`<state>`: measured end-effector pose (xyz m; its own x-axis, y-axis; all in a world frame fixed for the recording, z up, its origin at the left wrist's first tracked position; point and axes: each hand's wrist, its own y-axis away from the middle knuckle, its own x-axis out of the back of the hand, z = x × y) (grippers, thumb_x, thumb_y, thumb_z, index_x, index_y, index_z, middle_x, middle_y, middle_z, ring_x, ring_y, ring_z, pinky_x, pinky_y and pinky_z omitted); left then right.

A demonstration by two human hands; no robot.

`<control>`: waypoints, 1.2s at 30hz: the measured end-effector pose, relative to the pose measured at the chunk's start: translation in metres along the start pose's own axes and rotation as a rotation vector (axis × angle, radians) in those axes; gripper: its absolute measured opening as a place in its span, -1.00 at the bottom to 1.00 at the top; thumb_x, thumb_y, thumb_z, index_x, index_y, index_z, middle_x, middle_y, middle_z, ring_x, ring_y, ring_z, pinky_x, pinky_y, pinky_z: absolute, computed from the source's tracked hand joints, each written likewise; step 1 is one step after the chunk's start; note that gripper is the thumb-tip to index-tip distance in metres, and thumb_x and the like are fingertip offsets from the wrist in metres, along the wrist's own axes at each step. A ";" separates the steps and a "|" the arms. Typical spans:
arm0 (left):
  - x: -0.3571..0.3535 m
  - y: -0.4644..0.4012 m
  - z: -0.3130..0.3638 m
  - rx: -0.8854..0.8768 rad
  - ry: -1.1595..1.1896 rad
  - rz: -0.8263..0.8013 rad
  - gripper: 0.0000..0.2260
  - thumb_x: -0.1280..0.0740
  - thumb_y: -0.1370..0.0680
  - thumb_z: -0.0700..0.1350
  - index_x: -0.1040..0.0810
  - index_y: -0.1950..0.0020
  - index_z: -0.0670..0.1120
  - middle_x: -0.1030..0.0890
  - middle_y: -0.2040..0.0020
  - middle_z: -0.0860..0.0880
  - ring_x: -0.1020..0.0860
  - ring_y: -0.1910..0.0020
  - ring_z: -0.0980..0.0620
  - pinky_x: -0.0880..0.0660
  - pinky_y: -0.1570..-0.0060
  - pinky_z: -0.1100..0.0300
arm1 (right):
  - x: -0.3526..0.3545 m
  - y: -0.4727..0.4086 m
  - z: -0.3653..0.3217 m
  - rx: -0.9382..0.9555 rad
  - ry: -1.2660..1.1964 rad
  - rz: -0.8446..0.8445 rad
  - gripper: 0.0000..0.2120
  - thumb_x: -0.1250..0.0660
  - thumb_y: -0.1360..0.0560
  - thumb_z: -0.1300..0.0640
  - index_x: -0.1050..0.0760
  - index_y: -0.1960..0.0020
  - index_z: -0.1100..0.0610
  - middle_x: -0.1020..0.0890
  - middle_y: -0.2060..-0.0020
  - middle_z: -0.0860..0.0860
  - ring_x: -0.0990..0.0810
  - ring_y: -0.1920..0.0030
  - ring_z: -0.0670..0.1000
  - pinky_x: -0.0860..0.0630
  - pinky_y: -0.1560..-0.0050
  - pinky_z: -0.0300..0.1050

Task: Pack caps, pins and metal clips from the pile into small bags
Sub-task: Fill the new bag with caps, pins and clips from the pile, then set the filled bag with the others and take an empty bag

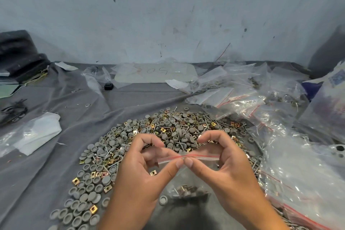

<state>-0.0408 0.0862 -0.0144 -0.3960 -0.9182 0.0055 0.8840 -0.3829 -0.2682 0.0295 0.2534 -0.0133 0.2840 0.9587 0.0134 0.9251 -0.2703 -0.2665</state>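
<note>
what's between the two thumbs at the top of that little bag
Nothing separates them: in the head view the left hand and right hand pinch the small bag at its red zip strip, thumb tips touching.

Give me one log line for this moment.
step: sealing | left hand, right hand: pinch small bag zip | contents: parts inside | pile: remains

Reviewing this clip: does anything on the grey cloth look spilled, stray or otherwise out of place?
Nothing looks damaged. A few grey round plastic caps lie apart from the main pile of caps, pins and brass-coloured square clips, near the small clear zip bag with the red seal line that the left hand and right hand pinch.
</note>
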 end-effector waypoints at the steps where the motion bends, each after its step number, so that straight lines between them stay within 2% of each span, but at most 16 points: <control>1: 0.001 0.000 0.000 0.015 0.017 -0.002 -0.55 -0.63 -0.22 0.17 -0.45 0.10 0.15 -0.74 0.12 -0.14 -0.71 0.13 -0.12 -0.57 0.09 -0.02 | 0.002 -0.001 -0.002 -0.026 -0.054 -0.019 -0.61 -0.62 -0.34 -0.05 -0.53 -0.07 -0.16 -0.74 0.12 0.11 -0.74 0.07 0.09 -0.62 0.07 -0.17; 3: 0.004 -0.002 0.002 0.065 0.060 -0.028 -0.49 -0.69 -0.17 0.15 -0.43 0.12 0.11 -0.73 0.17 -0.19 -0.71 0.20 -0.08 -0.57 0.20 0.13 | 0.010 -0.003 -0.007 -0.086 -0.133 -0.071 -0.57 -0.65 -0.30 -0.02 -0.56 -0.09 -0.13 -0.74 0.15 0.16 -0.74 0.13 0.06 -0.60 0.14 -0.24; 5: 0.007 -0.003 0.004 0.105 0.100 -0.067 -0.49 -0.68 -0.18 -0.03 -0.42 0.09 -0.01 -0.71 0.24 -0.22 -0.63 0.41 0.08 -0.48 0.40 0.37 | 0.019 -0.004 -0.013 -0.131 -0.159 -0.124 -0.59 -0.65 -0.31 -0.03 -0.60 -0.11 -0.11 -0.73 0.18 0.19 -0.68 0.22 -0.02 -0.53 0.22 -0.34; 7: 0.009 -0.005 0.007 0.132 0.127 -0.110 -0.55 -0.65 -0.19 -0.08 -0.45 0.11 -0.06 -0.70 0.28 -0.22 -0.59 0.46 0.13 -0.43 0.46 0.43 | 0.025 -0.004 -0.016 -0.152 -0.174 -0.162 -0.67 -0.57 -0.39 0.02 -0.62 -0.12 -0.11 -0.74 0.16 0.19 -0.65 0.21 -0.07 -0.51 0.19 -0.36; 10: 0.015 -0.006 0.007 0.154 0.192 -0.144 -0.58 -0.72 -0.08 0.12 -0.58 0.26 0.10 -0.70 0.20 -0.30 -0.72 0.25 -0.03 -0.55 0.30 0.35 | 0.030 -0.003 -0.017 -0.176 -0.182 -0.205 -0.70 -0.47 -0.42 0.02 -0.62 -0.15 -0.11 -0.75 0.06 0.15 -0.63 0.10 -0.02 -0.48 0.05 -0.30; 13: 0.019 -0.006 0.005 0.186 0.236 -0.128 -0.63 -0.72 -0.11 0.07 -0.62 0.23 0.08 -0.69 0.16 -0.35 -0.73 0.11 -0.16 -0.60 0.18 0.29 | 0.032 -0.004 -0.018 -0.193 -0.198 -0.209 -0.67 -0.45 -0.40 -0.02 -0.64 -0.17 -0.09 -0.75 0.11 0.08 -0.58 0.11 -0.05 -0.46 0.05 -0.32; 17: 0.019 -0.003 0.003 0.180 0.184 -0.134 -0.58 -0.63 -0.23 0.03 -0.63 -0.02 -0.02 -0.72 0.13 -0.27 -0.73 0.07 -0.09 -0.58 0.13 0.33 | 0.031 -0.002 -0.019 -0.164 -0.111 -0.192 -0.70 -0.43 -0.42 -0.05 -0.63 -0.15 -0.10 -0.72 0.21 -0.03 -0.56 0.20 -0.14 -0.44 0.14 -0.36; 18: 0.017 -0.002 0.002 0.164 0.149 -0.138 -0.57 -0.58 -0.26 0.01 -0.61 -0.08 -0.04 -0.73 0.13 -0.23 -0.73 0.06 -0.06 -0.58 0.13 0.34 | 0.032 -0.001 -0.020 -0.140 -0.027 -0.192 -0.72 -0.44 -0.45 -0.07 -0.61 -0.15 -0.14 -0.73 0.18 -0.04 -0.60 0.19 -0.14 -0.45 0.12 -0.35; 20: 0.012 -0.001 0.001 0.124 0.097 -0.130 -0.61 -0.54 -0.29 0.00 -0.62 -0.10 0.07 -0.74 0.10 -0.15 -0.73 0.04 0.00 -0.57 0.12 0.36 | 0.029 0.000 -0.024 -0.092 0.178 -0.194 -0.70 -0.48 -0.44 -0.13 -0.56 -0.16 -0.23 -0.75 0.08 -0.06 -0.67 0.11 -0.11 -0.50 0.10 -0.33; 22: 0.010 -0.004 0.003 0.106 0.103 -0.117 -0.58 -0.57 -0.31 0.03 -0.60 -0.14 0.13 -0.74 -0.02 -0.07 -0.71 -0.05 0.03 -0.59 0.07 0.31 | 0.022 -0.007 -0.033 -0.037 0.288 -0.146 -0.69 -0.51 -0.42 -0.09 -0.56 -0.13 -0.25 -0.75 0.08 -0.11 -0.68 0.14 -0.14 -0.51 0.17 -0.37; 23: 0.010 -0.007 0.003 0.096 0.113 -0.084 -0.48 -0.60 -0.30 0.09 -0.56 -0.22 0.10 -0.72 -0.11 -0.02 -0.68 -0.12 0.04 -0.60 0.02 0.27 | 0.018 -0.016 -0.038 -0.008 0.318 -0.107 -0.70 -0.51 -0.42 -0.07 -0.57 -0.12 -0.24 -0.74 0.10 -0.13 -0.67 0.17 -0.16 -0.49 0.22 -0.39; 25: 0.013 -0.014 0.000 0.077 0.140 0.059 -0.36 -0.59 -0.29 0.20 -0.49 -0.28 0.02 -0.69 -0.20 0.07 -0.65 -0.18 0.06 -0.59 -0.05 0.26 | 0.013 -0.043 -0.046 0.016 0.326 -0.014 -0.74 -0.54 -0.42 0.01 -0.59 -0.07 -0.19 -0.74 0.11 -0.14 -0.70 0.18 -0.17 -0.53 0.25 -0.36; 28: 0.016 -0.020 -0.003 0.044 0.149 0.165 -0.47 -0.45 -0.34 0.16 -0.49 -0.26 0.02 -0.70 -0.16 0.11 -0.64 -0.18 0.10 -0.52 -0.14 0.36 | 0.015 -0.111 -0.056 0.004 0.329 0.128 -0.77 -0.50 -0.50 0.09 -0.56 -0.09 -0.10 -0.72 0.12 -0.13 -0.68 0.19 -0.23 -0.55 0.31 -0.38; 31: 0.015 -0.018 -0.009 0.065 0.095 0.164 -0.49 -0.42 -0.35 0.16 -0.49 -0.26 0.03 -0.70 -0.14 0.12 -0.64 -0.18 0.12 -0.56 -0.20 0.22 | 0.039 -0.186 -0.066 -0.090 0.111 0.384 -0.89 -0.41 -0.55 0.17 -0.53 -0.03 0.03 -0.67 0.14 -0.07 -0.64 0.35 -0.19 -0.42 0.44 -0.27; 34: 0.017 -0.018 -0.009 0.070 0.033 0.147 -0.53 -0.38 -0.40 0.21 -0.50 -0.26 0.07 -0.69 -0.15 0.15 -0.64 -0.17 0.14 -0.48 -0.22 0.09 | 0.082 -0.219 -0.067 -0.220 0.027 0.586 -0.92 -0.36 -0.54 0.18 -0.49 0.12 0.06 -0.62 0.08 0.03 -0.69 0.16 -0.01 -0.46 0.31 -0.19; 36: 0.019 -0.018 -0.008 0.078 0.025 0.159 -0.54 -0.36 -0.42 0.23 -0.50 -0.26 0.08 -0.70 -0.14 0.16 -0.64 -0.16 0.15 -0.48 -0.21 0.05 | 0.111 -0.208 -0.058 -0.330 0.162 0.548 -0.94 -0.32 -0.59 0.19 -0.50 0.07 0.09 -0.62 0.01 0.03 -0.66 0.14 -0.02 -0.53 0.16 -0.14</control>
<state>-0.0662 0.0767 -0.0169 -0.2548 -0.9654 -0.0548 0.9522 -0.2406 -0.1885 -0.1167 0.4110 0.0996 0.7466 0.6559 0.1115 0.6568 -0.7533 0.0334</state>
